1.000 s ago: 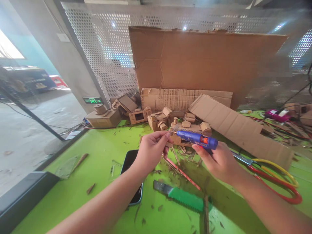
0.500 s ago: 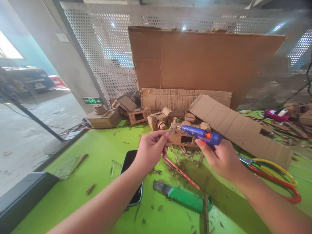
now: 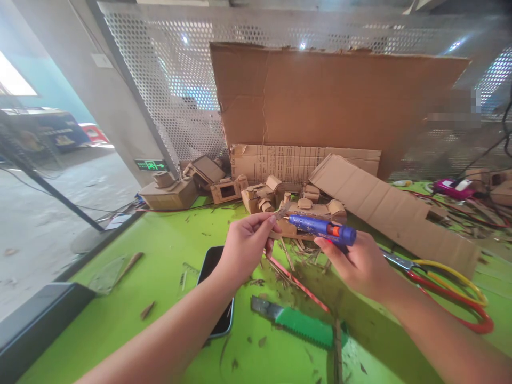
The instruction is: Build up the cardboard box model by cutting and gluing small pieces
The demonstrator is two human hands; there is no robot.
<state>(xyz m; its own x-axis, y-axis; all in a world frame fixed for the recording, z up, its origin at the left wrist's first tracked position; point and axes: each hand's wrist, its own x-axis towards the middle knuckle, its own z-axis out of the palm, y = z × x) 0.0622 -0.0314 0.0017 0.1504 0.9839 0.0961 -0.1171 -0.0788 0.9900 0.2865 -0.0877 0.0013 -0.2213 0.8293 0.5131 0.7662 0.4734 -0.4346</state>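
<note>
My left hand (image 3: 250,242) pinches a small brown cardboard piece (image 3: 283,212) between thumb and fingers, above the green table (image 3: 160,256). My right hand (image 3: 362,264) is wrapped round a blue glue gun (image 3: 316,225), whose nozzle points left and is at the small piece. Whether the tip touches it I cannot tell. Just behind the glue gun sits a cardboard model (image 3: 336,209) with round parts on top, partly covered by the gun. A black phone (image 3: 228,320) lies under my left forearm.
A green utility knife (image 3: 304,324) and a red-and-white strip (image 3: 300,282) lie among scraps in front. Scissors (image 3: 452,290) with red and yellow handles are at the right. Cardboard models (image 3: 170,193) and a leaning cardboard sheet (image 3: 336,101) stand behind. A dark box (image 3: 44,320) is at the left.
My right hand has moved the glue gun slightly left and down, bringing its nozzle closer to my left fingers. The left hand has barely moved.
</note>
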